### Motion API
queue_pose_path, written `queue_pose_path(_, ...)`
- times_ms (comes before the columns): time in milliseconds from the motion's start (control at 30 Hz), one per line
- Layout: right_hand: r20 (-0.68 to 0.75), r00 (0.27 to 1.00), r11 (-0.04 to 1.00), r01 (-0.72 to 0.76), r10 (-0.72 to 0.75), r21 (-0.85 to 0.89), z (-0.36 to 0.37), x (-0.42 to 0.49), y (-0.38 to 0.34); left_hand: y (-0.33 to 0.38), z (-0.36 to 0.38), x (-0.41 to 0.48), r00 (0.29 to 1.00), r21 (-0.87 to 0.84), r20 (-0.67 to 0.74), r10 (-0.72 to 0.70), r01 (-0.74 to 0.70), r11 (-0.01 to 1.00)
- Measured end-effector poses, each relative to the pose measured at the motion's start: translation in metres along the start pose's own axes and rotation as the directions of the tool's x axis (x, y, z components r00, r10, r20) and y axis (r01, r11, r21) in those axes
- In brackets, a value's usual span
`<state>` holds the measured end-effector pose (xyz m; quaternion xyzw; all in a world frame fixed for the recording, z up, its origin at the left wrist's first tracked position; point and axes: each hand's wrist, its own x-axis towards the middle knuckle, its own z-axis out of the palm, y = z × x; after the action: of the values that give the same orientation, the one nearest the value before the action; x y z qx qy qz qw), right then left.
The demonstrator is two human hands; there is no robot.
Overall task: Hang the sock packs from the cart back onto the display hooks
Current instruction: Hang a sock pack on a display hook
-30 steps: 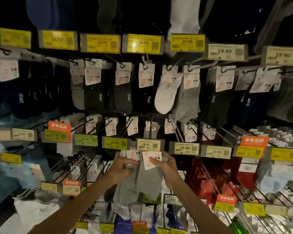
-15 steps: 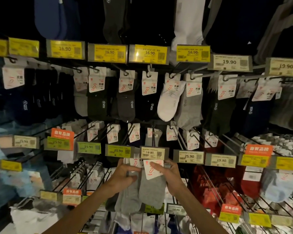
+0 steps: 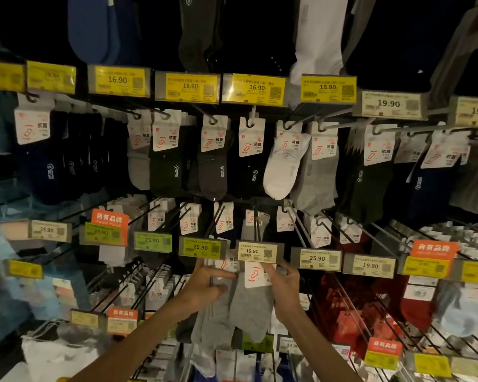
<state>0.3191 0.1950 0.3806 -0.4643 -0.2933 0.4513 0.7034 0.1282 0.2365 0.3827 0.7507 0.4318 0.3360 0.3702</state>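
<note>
Grey knit sock packs [image 3: 249, 307], gripped by left hand [image 3: 204, 288] and right hand [image 3: 284, 285], hang half hidden behind a glossy price tag [image 3: 260, 251].

Display hooks [image 3: 351, 124]: metal prongs in stacked rows, each fronted by a price label.
Upper row: yellow 16.90 labels [image 3: 255, 88], with pale 19.90 labels [image 3: 388, 103] to the right. Hung below are dark sock packs [image 3: 213, 172], one white pack [image 3: 280, 172] and one grey pack [image 3: 316, 177].
Middle row: green 25.90 labels [image 3: 153, 240], orange brand signs [image 3: 109, 217], and carded packs [image 3: 188, 223] set back on the prongs.
Lower right: red packs [image 3: 351, 307].
</note>
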Motion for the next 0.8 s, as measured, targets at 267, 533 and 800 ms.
queue_pose_path(267, -0.050, 0.999, 0.999, -0.011, 0.009, -0.047, 0.003, 0.010, 0.001, -0.005, 0.004, 0.005, 1.000, -0.018, -0.009, -0.018, 0.018, 1.000)
queue_pose_path(533, -0.034, 0.993, 0.993, -0.113, 0.111, -0.032, 0.004, 0.015, 0.005, -0.011, 0.006, 0.002, 0.998, 0.021, 0.027, -0.061, 0.061, 0.998)
queue_pose_path(800, 0.045, 0.997, 0.996, -0.052, 0.056, -0.074, 0.002, 0.001, 0.007, -0.005, -0.007, -0.009, 0.996, 0.021, 0.068, -0.053, 0.052, 0.998)
